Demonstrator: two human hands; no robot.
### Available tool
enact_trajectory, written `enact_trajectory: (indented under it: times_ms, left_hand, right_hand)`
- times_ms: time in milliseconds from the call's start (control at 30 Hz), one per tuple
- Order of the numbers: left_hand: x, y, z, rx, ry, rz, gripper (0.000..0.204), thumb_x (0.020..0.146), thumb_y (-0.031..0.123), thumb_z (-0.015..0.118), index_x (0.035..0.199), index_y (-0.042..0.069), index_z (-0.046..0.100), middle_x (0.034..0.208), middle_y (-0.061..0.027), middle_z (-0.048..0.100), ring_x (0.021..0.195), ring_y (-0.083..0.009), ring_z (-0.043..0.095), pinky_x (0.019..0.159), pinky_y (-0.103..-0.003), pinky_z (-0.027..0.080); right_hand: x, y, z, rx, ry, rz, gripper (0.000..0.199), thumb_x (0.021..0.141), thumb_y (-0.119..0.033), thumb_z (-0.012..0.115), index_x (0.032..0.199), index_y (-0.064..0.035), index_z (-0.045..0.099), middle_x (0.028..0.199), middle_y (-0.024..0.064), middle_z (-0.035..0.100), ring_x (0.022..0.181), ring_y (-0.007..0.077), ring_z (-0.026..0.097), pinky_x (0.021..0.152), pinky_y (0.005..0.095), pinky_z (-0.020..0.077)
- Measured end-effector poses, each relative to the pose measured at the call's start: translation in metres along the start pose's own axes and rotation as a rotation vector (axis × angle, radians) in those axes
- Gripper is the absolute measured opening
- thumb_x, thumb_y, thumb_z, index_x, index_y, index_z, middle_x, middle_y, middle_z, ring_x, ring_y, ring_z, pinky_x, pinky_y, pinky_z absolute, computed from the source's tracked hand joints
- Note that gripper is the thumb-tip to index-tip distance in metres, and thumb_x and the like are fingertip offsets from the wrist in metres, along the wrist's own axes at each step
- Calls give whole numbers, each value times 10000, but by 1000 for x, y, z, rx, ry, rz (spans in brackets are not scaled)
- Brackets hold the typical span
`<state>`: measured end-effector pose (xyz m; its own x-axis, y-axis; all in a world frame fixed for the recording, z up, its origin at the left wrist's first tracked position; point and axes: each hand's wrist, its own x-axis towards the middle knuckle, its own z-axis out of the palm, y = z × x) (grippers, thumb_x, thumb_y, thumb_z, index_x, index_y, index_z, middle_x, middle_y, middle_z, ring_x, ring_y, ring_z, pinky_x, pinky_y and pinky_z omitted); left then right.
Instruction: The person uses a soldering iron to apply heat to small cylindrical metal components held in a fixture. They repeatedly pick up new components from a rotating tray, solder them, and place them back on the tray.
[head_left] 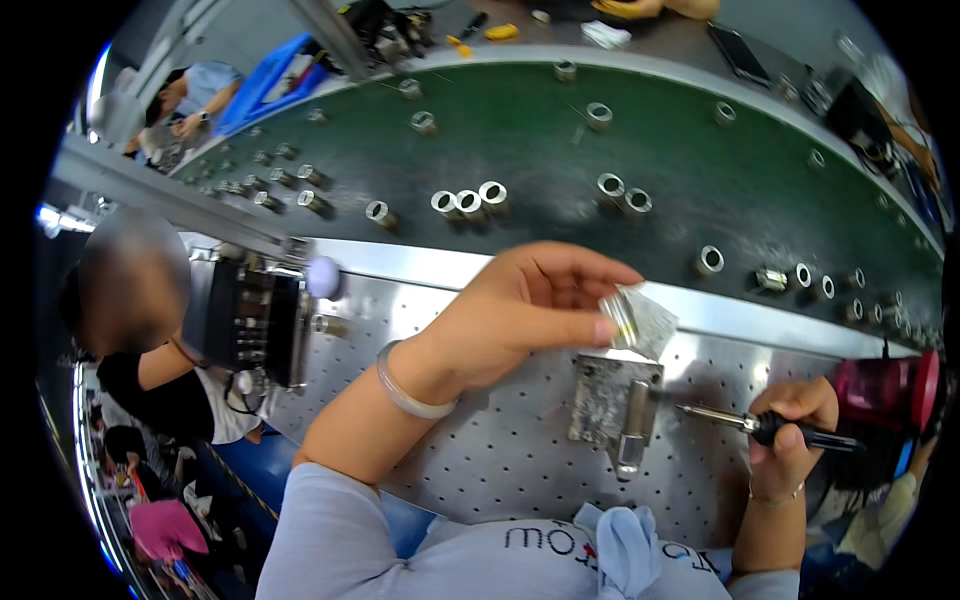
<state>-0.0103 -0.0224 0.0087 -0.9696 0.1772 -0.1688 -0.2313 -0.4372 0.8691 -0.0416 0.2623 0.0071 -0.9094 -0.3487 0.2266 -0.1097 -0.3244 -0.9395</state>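
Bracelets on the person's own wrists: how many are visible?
2: a clear bangle on the left wrist and a thin bracelet on the right wrist. Sleeves could hide more.

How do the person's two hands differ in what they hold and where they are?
The left hand pinches a small clear bag above the metal block; the right hand grips a soldering iron, its tip toward that block. The left hand is raised and central; the right sits lower, at the plate's right edge. Both wrists wear bracelets.

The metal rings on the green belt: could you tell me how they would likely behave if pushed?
The metal rings look like short, stiff cylinders, so they probably won't flex. Several lie on their sides, so a push could roll them. The belt looks smooth, so upright ones may slide.
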Motion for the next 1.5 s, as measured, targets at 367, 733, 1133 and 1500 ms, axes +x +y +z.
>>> enact_trajectory:
  times_ms: [367, 733, 1133, 1500]
  left_hand:
    - [-35, 77, -236, 1383, 1088, 266, 315, 672, 125, 732, 948, 2, 642, 833, -90, 634, 745, -160, 594, 674, -273, 481]
    - [-14, 46, -111, 1610, 436, 555, 308, 647, 69, 717, 949, 80, 657, 977, -64, 577, 938, -224, 527, 793, -312, 426]
    - [-25, 39, -38, 1058, 369, 375, 249, 663, 60, 746, 889, 10, 655, 870, -63, 606, 836, -176, 555, 745, -283, 437]
    - [3, -2, 15, 99, -128, -176, 296, 702, 45, 708, 974, -52, 641, 945, -122, 632, 855, -167, 608, 804, -260, 470]
  right_hand:
    - [2, 8, 0, 40, -27, 23, 302, 739, -184, 727, 796, -13, 484, 641, 104, 562, 398, 89, 490, 400, 177, 390]
    - [1, 5, -4, 1, -5, 44, 298, 743, -188, 711, 795, -15, 475, 641, 102, 549, 405, 88, 466, 384, 174, 359]
    - [0, 1, -3, -66, -4, 33, 327, 766, -246, 694, 793, -27, 453, 576, 90, 507, 373, 79, 407, 354, 166, 303]
    - [-2, -4, -10, 36, -14, 108, 263, 715, -121, 725, 813, 5, 516, 703, 136, 588, 466, 99, 541, 435, 171, 429]
